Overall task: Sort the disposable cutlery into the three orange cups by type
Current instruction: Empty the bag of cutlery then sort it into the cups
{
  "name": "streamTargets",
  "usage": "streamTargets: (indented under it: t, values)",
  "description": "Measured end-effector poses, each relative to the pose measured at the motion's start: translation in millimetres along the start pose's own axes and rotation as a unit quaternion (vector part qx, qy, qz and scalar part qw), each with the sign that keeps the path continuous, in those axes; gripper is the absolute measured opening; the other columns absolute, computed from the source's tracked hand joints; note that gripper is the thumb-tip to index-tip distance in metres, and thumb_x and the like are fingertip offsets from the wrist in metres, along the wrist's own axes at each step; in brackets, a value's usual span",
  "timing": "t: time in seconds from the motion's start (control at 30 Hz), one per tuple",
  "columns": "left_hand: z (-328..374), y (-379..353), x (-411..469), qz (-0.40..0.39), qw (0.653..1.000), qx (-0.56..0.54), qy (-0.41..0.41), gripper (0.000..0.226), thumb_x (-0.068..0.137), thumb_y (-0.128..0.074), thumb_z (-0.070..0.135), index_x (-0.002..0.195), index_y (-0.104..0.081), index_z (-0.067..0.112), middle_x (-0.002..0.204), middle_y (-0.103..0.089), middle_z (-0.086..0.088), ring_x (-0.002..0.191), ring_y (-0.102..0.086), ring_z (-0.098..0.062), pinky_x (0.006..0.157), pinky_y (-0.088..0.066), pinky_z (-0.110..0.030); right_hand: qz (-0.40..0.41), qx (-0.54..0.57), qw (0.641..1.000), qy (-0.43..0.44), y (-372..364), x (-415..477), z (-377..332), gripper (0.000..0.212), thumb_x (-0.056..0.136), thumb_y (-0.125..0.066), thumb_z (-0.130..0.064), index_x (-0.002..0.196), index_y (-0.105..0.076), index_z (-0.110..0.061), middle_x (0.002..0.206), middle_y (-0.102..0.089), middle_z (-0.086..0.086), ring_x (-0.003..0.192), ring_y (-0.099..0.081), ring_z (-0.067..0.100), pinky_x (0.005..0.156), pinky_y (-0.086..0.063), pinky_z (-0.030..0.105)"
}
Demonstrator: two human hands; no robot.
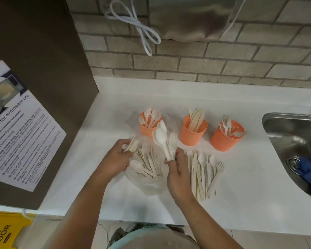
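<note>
Though only partway through the sorting, grips a bunch of spoons and forks [164, 139] in the right hand [178, 169], fingers [171, 161] curled tight round the handles, heads fanned upward just in front of the left cup [147, 129]. Pinches a few flat pale pieces [132, 145] in the left hand [115, 159], fingers [127, 153] and thumb closed on them; knives by the look of them, though too blurred to be sure. Works with both hands over a clear plastic bag [151, 186] spread on the table [241, 194], with a loose heap [147, 162] of unsorted cutlery lying on it between the two hands. Leaves a second heap [203, 173] of mixed spoons, forks and knives just to the right of the right hand, laid roughly side by side on the bare table. Further back, finds the three orange cups in a row, each part filled: spoons in the left cup, knives in the middle cup [193, 133], forks in the right cup [224, 141]. Looks, then, like a fair share done and each type given its cup, with both heaps and both handfuls left to go. Probably calls for splitting the mixed bunch first, spoons and forks belonging in different cups. Beyond the right cup, takes in a steel sink [294, 141] with a blue cloth [309, 171] in it.
</note>
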State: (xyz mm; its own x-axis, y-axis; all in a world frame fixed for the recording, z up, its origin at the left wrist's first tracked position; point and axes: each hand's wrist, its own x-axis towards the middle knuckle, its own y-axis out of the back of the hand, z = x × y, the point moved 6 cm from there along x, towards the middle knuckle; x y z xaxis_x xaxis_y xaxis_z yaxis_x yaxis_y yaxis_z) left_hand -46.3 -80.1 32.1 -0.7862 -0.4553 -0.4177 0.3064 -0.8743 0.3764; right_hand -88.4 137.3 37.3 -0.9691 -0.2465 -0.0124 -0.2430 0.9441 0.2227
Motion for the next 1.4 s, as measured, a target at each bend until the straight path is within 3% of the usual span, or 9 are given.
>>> streamTargets:
  t: [0.23,0.47,0.57,0.73,0.87,1.03,1.2,1.33,1.4]
  values:
    - [36.5,-0.9,-45.8,-0.095,0.993,0.067,-0.008,0.033,0.099,-0.051,0.013,0.122,-0.057,0.035,0.096,-0.064,-0.009,0.061,-0.053,-0.016,0.056,-0.045,-0.031,0.055,0.109,0.992,-0.004,37.0,11.8,-14.7,0.029,0.099,-0.037,0.003,0.104,-0.055,-0.019,0.078,-0.051,-0.010,0.072,-0.045,0.008,0.069,-0.041,0.021]
    - [69.3,-79.1,-52.4,-0.023,0.994,-0.046,-0.095,0.031,0.102,-0.055,0.018,0.127,-0.055,0.037,0.097,-0.060,-0.003,0.054,-0.055,-0.015,0.050,-0.044,-0.029,0.061,-0.064,0.994,-0.064,81.7,1.1,17.2,0.018,0.100,-0.040,-0.004,0.089,-0.046,-0.018,0.075,-0.054,0.002,0.064,-0.051,0.008,0.056,-0.038,0.022]
    - [74.2,-135.2,-54.2,-0.021,0.991,-0.027,-0.129,0.034,0.104,-0.053,0.024,0.136,-0.047,0.036,0.102,-0.060,0.014,0.065,-0.064,-0.012,0.063,-0.051,-0.030,0.066,-0.079,0.991,-0.088,92.9,-6.8,33.6,0.024,0.100,-0.040,-0.004,0.086,-0.042,-0.023,0.074,-0.053,-0.001,0.065,-0.052,0.014,0.057,-0.037,0.031]
    - [60.7,-196.0,-42.3,-0.049,0.983,0.110,-0.138,0.054,0.101,-0.051,0.021,0.153,-0.037,0.023,0.142,-0.056,-0.008,0.126,-0.058,-0.027,0.107,-0.045,-0.038,0.078,-0.118,0.986,-0.088,102.3,-2.3,64.7,0.016,0.096,-0.044,-0.003,0.103,-0.053,-0.016,0.097,-0.060,0.004,0.088,-0.061,0.020,0.078,-0.055,0.044]
    - [51.4,-208.8,-39.5,-0.053,0.967,0.200,-0.148,0.063,0.097,-0.051,0.008,0.157,-0.035,0.018,0.137,-0.053,-0.011,0.122,-0.058,-0.028,0.103,-0.046,-0.036,0.075,-0.146,0.983,-0.078,102.7,0.2,77.9,0.012,0.096,-0.047,-0.002,0.105,-0.051,-0.008,0.103,-0.049,0.008,0.092,-0.047,0.017,0.083,-0.046,0.040]
    - [40.2,-217.0,-37.1,-0.046,0.948,0.263,-0.172,0.058,0.098,-0.058,0.017,0.154,-0.040,0.017,0.139,-0.048,-0.011,0.121,-0.060,-0.030,0.104,-0.047,-0.040,0.043,-0.181,0.981,-0.056,102.5,3.5,85.9,0.010,0.101,-0.047,-0.014,0.095,-0.054,-0.018,0.094,-0.057,0.005,0.088,-0.055,0.024,0.081,-0.048,0.043]
    - [35.4,-217.4,-38.9,-0.013,0.931,0.302,-0.203,0.061,0.096,-0.061,0.022,0.153,-0.040,0.022,0.134,-0.048,-0.008,0.118,-0.057,-0.030,0.102,-0.049,-0.041,0.055,-0.209,0.976,0.000,120.7,9.3,78.5,0.017,0.102,-0.051,-0.007,0.092,-0.064,-0.005,0.091,-0.050,0.007,0.077,-0.047,0.005,0.070,-0.040,0.009]
    - [28.7,-211.1,-36.2,0.006,0.918,0.349,-0.187,0.074,0.096,-0.060,0.032,0.160,-0.024,0.028,0.143,-0.045,-0.005,0.125,-0.047,-0.029,0.103,-0.047,-0.042,0.047,-0.247,0.968,0.011,134.6,24.5,75.6,0.028,0.103,-0.051,-0.018,0.076,-0.053,-0.014,0.069,-0.054,0.001,0.064,-0.052,0.016,0.059,-0.036,0.026]
    - [22.4,-208.8,-33.8,0.002,0.919,0.351,-0.180,0.073,0.097,-0.058,0.037,0.161,-0.024,0.031,0.143,-0.042,-0.005,0.127,-0.043,-0.029,0.106,-0.045,-0.042,0.034,-0.249,0.968,0.015,134.5,32.4,78.6,0.015,0.102,-0.051,-0.019,0.089,-0.057,-0.016,0.074,-0.061,0.001,0.068,-0.059,0.020,0.063,-0.044,0.032]
